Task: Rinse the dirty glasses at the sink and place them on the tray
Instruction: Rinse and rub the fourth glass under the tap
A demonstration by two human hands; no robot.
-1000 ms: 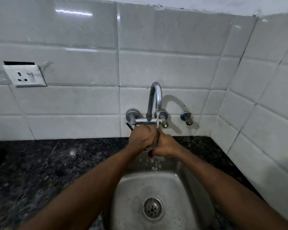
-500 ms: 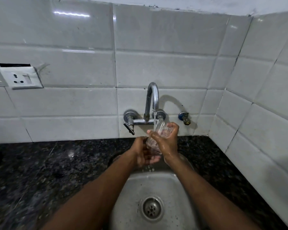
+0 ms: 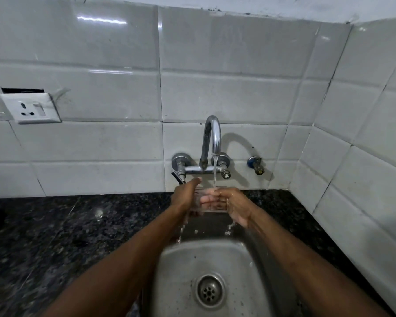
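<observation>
We hold a clear glass under running tap water above a steel sink.

White tiled walls [image 3: 226, 92] meet at a corner over a dark speckled counter [image 3: 55, 236], where the sink [image 3: 181, 282] is set with its round drain [image 3: 209, 291] near us. A chrome tap [image 3: 212, 143] on the wall pours a thin stream [image 3: 214, 172] into the glass [image 3: 209, 200], upright between our hands above the sink's far edge. Our left hand [image 3: 184, 197] wraps its left side, fingers curled around it; our right hand [image 3: 234, 205] grips the right side, fingertips [image 3: 207, 199] visible through the glass. Water drips below. A white wall socket [image 3: 31, 108] sits far left.
</observation>
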